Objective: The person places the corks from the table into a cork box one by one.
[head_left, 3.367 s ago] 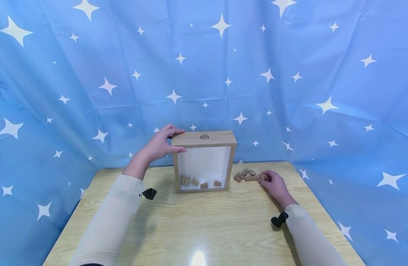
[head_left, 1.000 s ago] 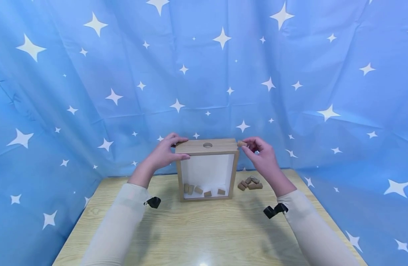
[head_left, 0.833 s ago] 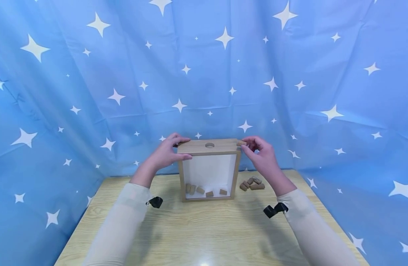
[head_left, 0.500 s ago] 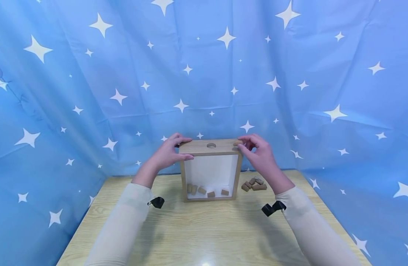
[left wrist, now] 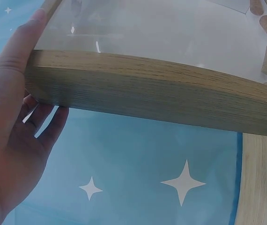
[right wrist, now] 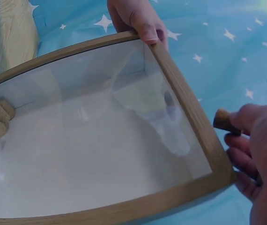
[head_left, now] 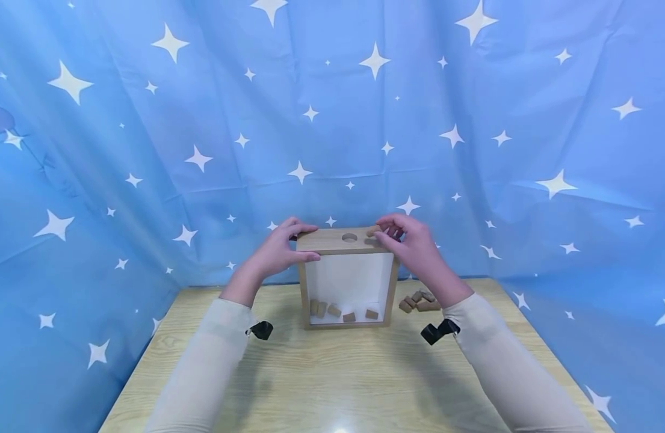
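Starry curtain (head_left: pixel 332 144) behind table (head_left: pixel 321 373), box (head_left: pixel 329 244) near far edge. Left hand (head_left: pixel 278 250) grips box; right hand (head_left: pixel 414 242) pinches cork (head_left: pixel 373 231), now nearer hole (head_left: pixel 349 238).

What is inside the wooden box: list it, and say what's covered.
Inside the wooden box, five corks lie along the bottom, with the white back panel visible above them. In the head view, whatever is directly behind the corks is covered.

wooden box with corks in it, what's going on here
A person's left hand grips the top left corner of a wooden box with a see-through front. The right hand pinches a cork over the top, just right of the round hole. Five corks lie inside at the bottom; a small pile of corks sits on the table to the right.
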`<state>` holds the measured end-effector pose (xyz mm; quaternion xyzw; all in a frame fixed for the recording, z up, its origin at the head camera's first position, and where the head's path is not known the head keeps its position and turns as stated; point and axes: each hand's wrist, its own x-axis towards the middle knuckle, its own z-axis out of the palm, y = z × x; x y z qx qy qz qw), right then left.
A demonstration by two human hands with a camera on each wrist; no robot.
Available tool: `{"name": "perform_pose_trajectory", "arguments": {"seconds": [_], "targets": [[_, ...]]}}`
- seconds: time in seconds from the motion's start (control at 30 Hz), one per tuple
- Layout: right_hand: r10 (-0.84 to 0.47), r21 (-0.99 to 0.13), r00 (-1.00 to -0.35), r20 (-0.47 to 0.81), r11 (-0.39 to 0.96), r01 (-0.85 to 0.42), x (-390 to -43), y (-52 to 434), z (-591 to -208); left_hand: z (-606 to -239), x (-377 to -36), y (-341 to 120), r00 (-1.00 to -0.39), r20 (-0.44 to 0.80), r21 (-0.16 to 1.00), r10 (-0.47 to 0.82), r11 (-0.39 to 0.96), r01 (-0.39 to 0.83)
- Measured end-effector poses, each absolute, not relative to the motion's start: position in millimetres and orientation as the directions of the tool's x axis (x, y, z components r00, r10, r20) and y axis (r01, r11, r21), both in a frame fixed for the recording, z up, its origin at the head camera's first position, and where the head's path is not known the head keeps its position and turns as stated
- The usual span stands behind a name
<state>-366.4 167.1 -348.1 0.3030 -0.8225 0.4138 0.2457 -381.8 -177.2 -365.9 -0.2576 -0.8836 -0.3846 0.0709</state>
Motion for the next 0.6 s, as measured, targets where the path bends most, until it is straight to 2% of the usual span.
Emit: {"name": "perform_pose_trajectory", "arguments": {"seconds": [0.17, 0.37, 0.6], "targets": [[-0.352, -0.519, -0.712, 0.608, 0.502, -0.692, -367, 155, -337, -366, -382, -177, -0.854, 0.327, 0.646, 0.404, 0.564, 0.514], [-0.437, -0.438, -0.673, 0.597, 0.525, -0.729, -372, 142, -331, -365, -381, -178, -0.853, 0.338, 0.635, 0.398, 0.573, 0.519], [-0.487, -0.404, -0.647, 0.587, 0.516, -0.755, -379, 135, -334, -366, -381, -178, -0.855, 0.333, 0.624, 0.399, 0.586, 0.516]]}}
